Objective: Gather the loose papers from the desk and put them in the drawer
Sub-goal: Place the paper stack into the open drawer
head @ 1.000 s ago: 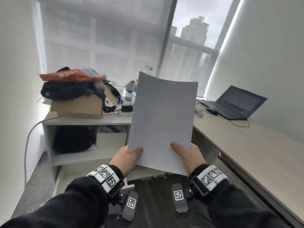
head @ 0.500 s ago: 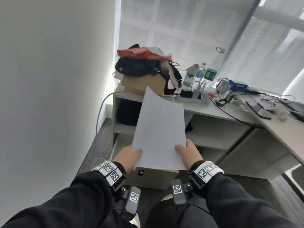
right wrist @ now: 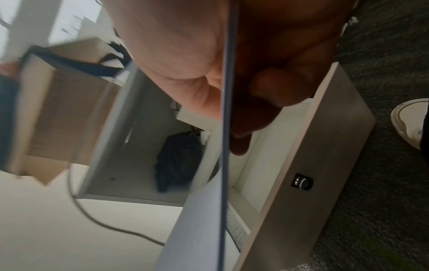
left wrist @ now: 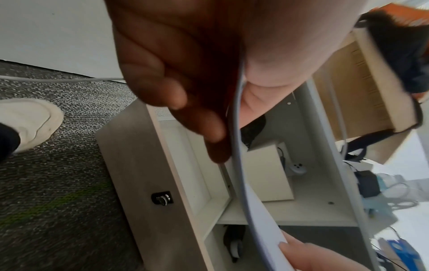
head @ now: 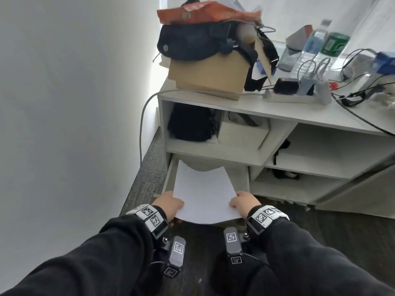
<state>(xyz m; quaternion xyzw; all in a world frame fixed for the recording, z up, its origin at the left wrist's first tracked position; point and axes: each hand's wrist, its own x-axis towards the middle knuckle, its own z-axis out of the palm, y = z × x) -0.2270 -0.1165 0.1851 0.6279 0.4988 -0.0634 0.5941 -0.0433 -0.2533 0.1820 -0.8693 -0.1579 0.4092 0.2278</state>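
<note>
A thin stack of white papers (head: 203, 193) sags between both my hands, low over the open drawer (head: 170, 176) at the bottom left of the white shelf unit. The stack's far edge dips into the drawer. My left hand (head: 171, 207) pinches the near left corner, thumb on top and fingers underneath. My right hand (head: 241, 201) pinches the near right corner the same way. In the left wrist view the papers (left wrist: 236, 146) show edge-on above the drawer front (left wrist: 144, 174) with its lock (left wrist: 162, 198). In the right wrist view the papers (right wrist: 224, 165) hang over the drawer front (right wrist: 313, 165).
A cardboard box (head: 209, 75) with a black bag (head: 188, 43) on it stands on the shelf top, beside a power strip (head: 295, 96), cables and bottles (head: 316, 41). Another black bag (head: 190, 124) and a white box (head: 241, 133) fill the shelf above the drawer. A wall is close on the left.
The papers have come down from upright at chest height to low over the open drawer, now tilted nearly flat. My view has dropped toward the drawer. Both hands keep their hold.
</note>
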